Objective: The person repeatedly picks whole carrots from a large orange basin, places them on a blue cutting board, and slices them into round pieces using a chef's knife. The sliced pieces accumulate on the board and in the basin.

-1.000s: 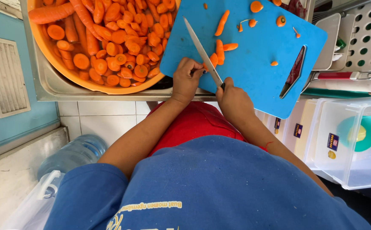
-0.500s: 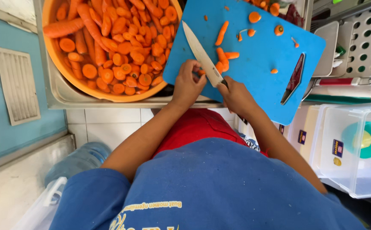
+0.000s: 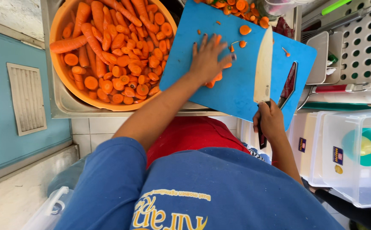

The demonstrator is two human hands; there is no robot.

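Left hand (image 3: 206, 59) covers carrot pieces (image 3: 214, 79); right hand (image 3: 270, 121) apparently grips knife (image 3: 263, 66).

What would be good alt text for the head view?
A person's left hand presses on cut carrot pieces on a blue cutting board, while the right hand holds a knife flat above it. An orange basin of carrots sits alongside.

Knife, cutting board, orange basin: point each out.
knife (image 3: 263, 64), head view, flat of the blade.
cutting board (image 3: 232, 91), head view, bare blue surface.
orange basin (image 3: 60, 72), head view, left rim.
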